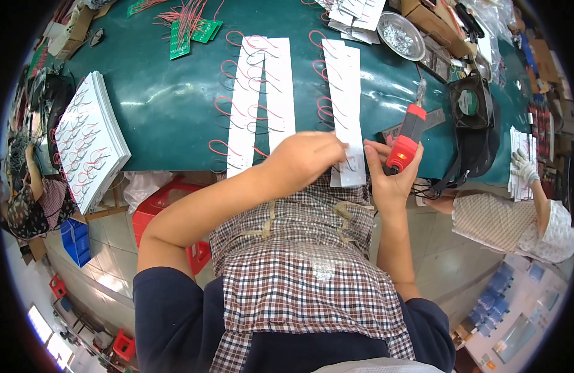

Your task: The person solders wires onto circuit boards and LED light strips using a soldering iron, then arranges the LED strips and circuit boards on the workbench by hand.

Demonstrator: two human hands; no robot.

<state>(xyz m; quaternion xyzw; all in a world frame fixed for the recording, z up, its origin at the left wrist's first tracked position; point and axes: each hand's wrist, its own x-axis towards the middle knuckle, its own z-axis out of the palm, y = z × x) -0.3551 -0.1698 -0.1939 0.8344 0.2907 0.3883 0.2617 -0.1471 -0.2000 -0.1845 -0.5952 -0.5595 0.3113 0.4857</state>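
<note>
My left hand (pixel 309 155) reaches across to the near end of a white strip board (pixel 346 118) with red and black wire loops along it. Its fingers are pinched together, and what they hold is too small to tell. A dark wire end shows by the fingertips. My right hand (pixel 396 180) is closed around the lower end of a red and black corded-looking hand tool (pixel 414 124), whose narrow tip points away from me. Its thumb and forefinger extend toward the board's edge. Two more wired white strip boards (pixel 242 124) (pixel 279 93) lie to the left.
A stack of wired white boards (pixel 100 137) stands at the left table edge. Green circuit boards (pixel 180 40) with red wires lie at the back. A metal bowl (pixel 400 37) of small parts and a black fan (pixel 470 102) are right. People work at both sides; one gloved hand (pixel 523 166) shows right.
</note>
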